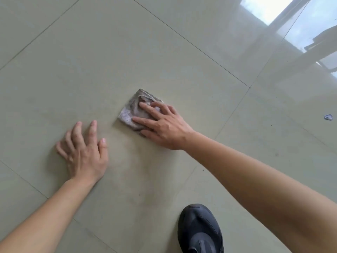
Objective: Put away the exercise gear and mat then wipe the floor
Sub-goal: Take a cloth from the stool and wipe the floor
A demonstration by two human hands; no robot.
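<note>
A folded, grey, dirty-looking cloth [134, 108] lies flat on the pale green tiled floor [109, 61] near the middle of the view. My right hand [164, 125] presses down on the cloth's near right part with fingers spread over it. My left hand [84, 154] rests flat on the bare tile to the left of the cloth, fingers apart and holding nothing. No exercise gear or mat is in view.
My black shoe [199, 230] stands on the floor at the bottom, right of centre. A small bluish scrap [328, 117] lies at the right edge. Dark specks dot the tiles. A window and furniture reflect in the glossy floor at the top right.
</note>
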